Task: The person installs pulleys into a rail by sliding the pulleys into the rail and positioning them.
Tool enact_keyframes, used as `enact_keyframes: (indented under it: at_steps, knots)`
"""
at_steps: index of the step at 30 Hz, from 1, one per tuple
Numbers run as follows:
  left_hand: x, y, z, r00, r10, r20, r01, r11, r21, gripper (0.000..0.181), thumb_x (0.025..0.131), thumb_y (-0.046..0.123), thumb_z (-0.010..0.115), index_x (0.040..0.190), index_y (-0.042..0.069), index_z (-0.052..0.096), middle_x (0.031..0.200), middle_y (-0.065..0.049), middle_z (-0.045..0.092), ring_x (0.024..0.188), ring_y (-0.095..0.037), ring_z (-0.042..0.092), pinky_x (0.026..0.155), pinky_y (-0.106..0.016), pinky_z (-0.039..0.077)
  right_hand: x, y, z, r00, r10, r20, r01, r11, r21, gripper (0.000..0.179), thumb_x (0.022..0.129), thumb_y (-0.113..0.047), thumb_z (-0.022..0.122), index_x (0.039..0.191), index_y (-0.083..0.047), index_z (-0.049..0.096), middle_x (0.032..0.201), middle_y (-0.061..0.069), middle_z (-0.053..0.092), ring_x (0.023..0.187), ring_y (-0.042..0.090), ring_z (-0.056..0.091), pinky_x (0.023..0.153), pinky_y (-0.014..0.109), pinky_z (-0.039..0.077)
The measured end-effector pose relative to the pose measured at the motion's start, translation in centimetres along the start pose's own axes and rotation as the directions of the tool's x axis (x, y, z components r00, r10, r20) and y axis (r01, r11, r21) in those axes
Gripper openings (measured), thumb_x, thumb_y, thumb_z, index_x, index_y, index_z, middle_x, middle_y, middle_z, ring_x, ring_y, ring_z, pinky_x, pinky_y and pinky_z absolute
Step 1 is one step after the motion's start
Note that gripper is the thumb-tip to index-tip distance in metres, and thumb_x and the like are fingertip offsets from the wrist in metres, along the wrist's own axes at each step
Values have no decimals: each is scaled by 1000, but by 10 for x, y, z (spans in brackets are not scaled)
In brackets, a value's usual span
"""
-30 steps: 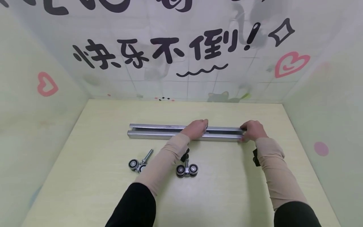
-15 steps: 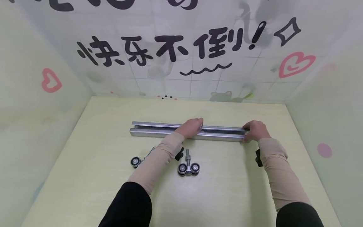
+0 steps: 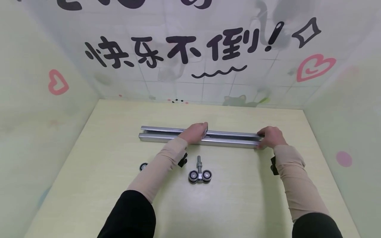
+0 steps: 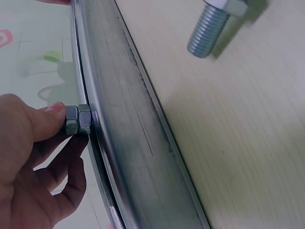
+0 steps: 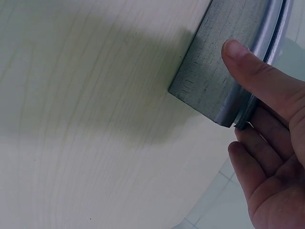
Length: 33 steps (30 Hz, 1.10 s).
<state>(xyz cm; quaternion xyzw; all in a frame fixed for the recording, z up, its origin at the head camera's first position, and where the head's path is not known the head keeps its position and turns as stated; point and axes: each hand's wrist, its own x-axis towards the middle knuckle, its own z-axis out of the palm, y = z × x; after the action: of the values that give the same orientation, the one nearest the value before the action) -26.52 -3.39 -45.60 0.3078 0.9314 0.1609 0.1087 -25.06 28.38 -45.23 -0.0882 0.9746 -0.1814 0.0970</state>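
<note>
Held in the left hand point(image 3: 193, 133): a pair of hex nuts point(image 4: 84, 119), side by side, pinched between thumb and fingers, closed to the nuts' own width. Set right at the slot of the metal rail point(image 3: 226, 142). Anything joined to them inside the channel: hidden, cannot tell.

Held in the right hand point(image 3: 271, 136): the right end of the same rail, thumb flat on the near wall, fingers bent about the far side. Firm or light, cannot tell.

Step in hand, by judgement: fitting or sliding a nut-bearing piece along the slot, rail end steadied. Called for next, by judgement: nuts in line with the slot, an even push lengthwise, a steady right hold against skewing.

Farther out, on the pale table point(image 3: 232, 198), in front of the rail and apart from it: one roller trolley point(image 3: 200, 176), stud toward the rail. To its left: a wheel point(image 3: 143, 166), remainder hidden by the left sleeve point(image 3: 154, 172).

By left wrist view only: both nuts distinct, scratches along the rail wall. By right wrist view only: cut end of the rail, thumb placement. By head view only: rail nearly whole, trolley wheels.
</note>
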Motion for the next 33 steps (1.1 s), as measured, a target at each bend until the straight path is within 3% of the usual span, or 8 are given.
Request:
enact_keyframes:
  at_steps: [20,33]
  knots:
    - [-23,-32,-9,997,-65,34,67,996,-65,6,91,6,51,95,5,46,85,-7,57,77,-20,54,69,-30,47,0,-1,2,1000,-2,-5,2,1000,6,59,50,-12,85,102,7,64,101,25,63,89,38,56,81,49,42]
    - [-37,-43,-16,995,-98,37,100,993,-67,7,92,8,50,98,6,48,86,-7,58,78,-20,55,70,-30,48,-1,-3,1,1000,-3,3,3,1000,-7,60,50,-13,85,103,8,64,102,26,62,90,39,56,81,50,43]
